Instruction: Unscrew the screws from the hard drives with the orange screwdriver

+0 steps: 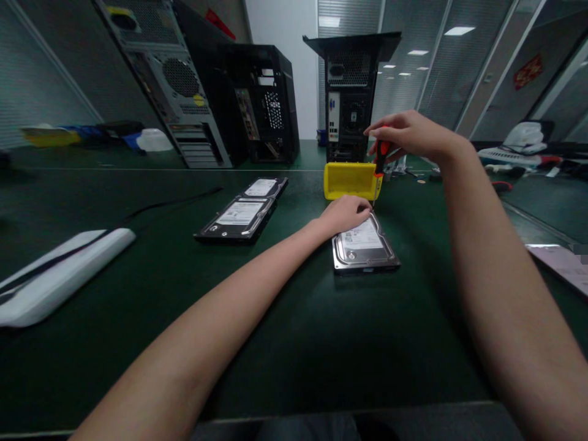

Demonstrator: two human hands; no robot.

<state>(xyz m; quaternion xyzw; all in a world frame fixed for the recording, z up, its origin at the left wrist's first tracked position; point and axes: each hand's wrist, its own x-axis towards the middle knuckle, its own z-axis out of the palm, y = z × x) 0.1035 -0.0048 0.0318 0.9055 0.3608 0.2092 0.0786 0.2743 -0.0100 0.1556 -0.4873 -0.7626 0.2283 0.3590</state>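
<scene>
A silver hard drive (366,252) with a white label lies flat on the dark green table in front of me. My left hand (346,212) rests over its far end, fingers curled at the edge and holding it down. Above that far end, my right hand (404,136) grips a red and black screwdriver (380,158) near the top of its handle. The shaft points down, with its tip at the drive's far right corner; exact contact is too small to tell. Just behind the drive stands a yellow plastic bin (351,194).
Two more hard drives (239,213) lie end to end on the left. Computer cases (351,98) stand along the back. A white object (68,275) with a black strap sits far left. Small parts and a pink sheet (560,264) are at right.
</scene>
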